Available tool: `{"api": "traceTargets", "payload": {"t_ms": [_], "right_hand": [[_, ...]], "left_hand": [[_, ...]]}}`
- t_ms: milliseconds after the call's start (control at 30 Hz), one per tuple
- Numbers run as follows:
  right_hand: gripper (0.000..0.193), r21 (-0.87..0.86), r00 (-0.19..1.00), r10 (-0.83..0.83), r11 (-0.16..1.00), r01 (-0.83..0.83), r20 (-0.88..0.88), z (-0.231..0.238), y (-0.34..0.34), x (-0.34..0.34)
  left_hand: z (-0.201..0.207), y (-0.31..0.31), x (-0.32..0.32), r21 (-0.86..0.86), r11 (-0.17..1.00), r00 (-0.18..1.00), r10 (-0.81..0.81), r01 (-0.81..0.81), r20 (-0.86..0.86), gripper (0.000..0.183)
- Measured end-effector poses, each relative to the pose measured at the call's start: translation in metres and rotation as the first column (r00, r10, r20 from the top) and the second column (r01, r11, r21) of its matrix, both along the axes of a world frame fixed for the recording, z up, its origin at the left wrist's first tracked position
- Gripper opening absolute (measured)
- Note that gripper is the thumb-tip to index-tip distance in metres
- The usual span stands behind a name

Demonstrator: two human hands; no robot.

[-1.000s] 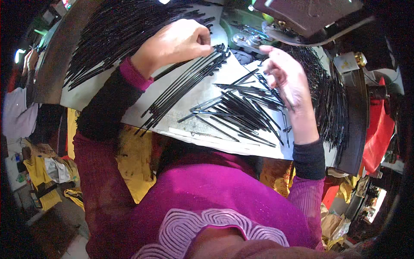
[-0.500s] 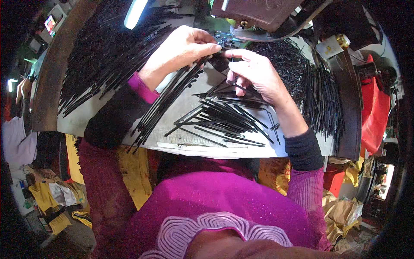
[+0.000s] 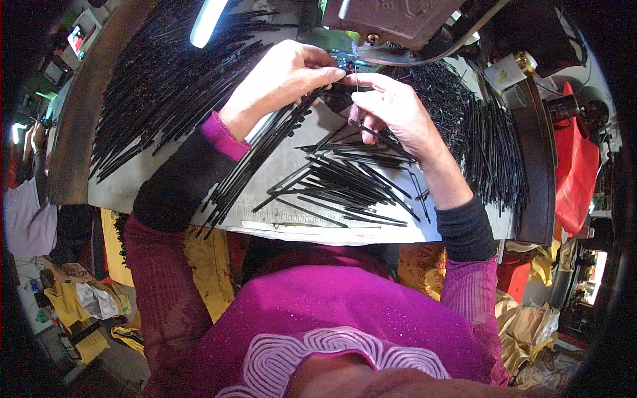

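Note:
My left hand (image 3: 282, 74) is at the machine's work point (image 3: 346, 61), with thumb and fingertips pinched around the end of a thin black rod. Below its palm, a slanting bundle of thin black rods (image 3: 255, 156) runs down to the table's front edge; whether the fingers also grip this bundle is hidden. My right hand (image 3: 401, 116) faces it, index fingertip almost touching the left thumb. Its lower fingers are curled on another black rod (image 3: 371, 131). Between and below the hands lies a loose pile of black rods (image 3: 352, 179) on the pale metal tabletop (image 3: 265, 215).
Large heaps of black rods cover the table's left (image 3: 159, 99) and right (image 3: 494, 146). A brown machine head (image 3: 385, 20) with a curved bar overhangs the far middle. A bright tube lamp (image 3: 209, 23) hangs at upper left. Raised brown rims (image 3: 70, 152) bound the sides. Red cloth (image 3: 574, 179) hangs at right.
My hands have drawn slightly closer together at the machine, the left thumb shifting a little to the right. The rods on the table lie as before.

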State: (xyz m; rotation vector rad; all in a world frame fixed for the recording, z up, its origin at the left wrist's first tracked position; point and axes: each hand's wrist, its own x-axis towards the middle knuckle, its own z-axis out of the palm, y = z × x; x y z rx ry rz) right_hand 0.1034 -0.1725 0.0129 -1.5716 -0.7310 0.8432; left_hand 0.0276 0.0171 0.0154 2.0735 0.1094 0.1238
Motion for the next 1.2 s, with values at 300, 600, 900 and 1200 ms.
{"api": "traceTargets", "payload": {"t_ms": [300, 600, 900, 1200], "right_hand": [[0.038, -0.026, 0.998, -0.022, 0.999, 0.023, 0.065, -0.002, -0.001, 0.001], [0.038, -0.033, 1.0, -0.001, 0.999, 0.001, 0.012, 0.001, -0.002, -0.001], [0.033, -0.006, 0.99, 0.016, 1.0, -0.017, -0.142, 0.0, 0.001, -0.008], [0.023, -0.189, 0.992, 0.105, 0.975, -0.116, -0.068, 0.004, -0.002, -0.011]], "left_hand": [[-0.003, -0.002, 0.003, 0.105, 0.994, 0.994, -0.007, -0.004, 0.107, 0.038], [0.0, 0.005, 0.005, -0.282, 0.957, 0.988, -0.104, 0.067, -0.117, 0.031], [-0.004, 0.001, 0.005, -0.347, 0.937, 0.993, -0.07, 0.032, -0.099, 0.025], [-0.002, -0.011, 0.0, -0.153, 0.983, 0.994, -0.107, 0.1, -0.038, 0.031]]}}
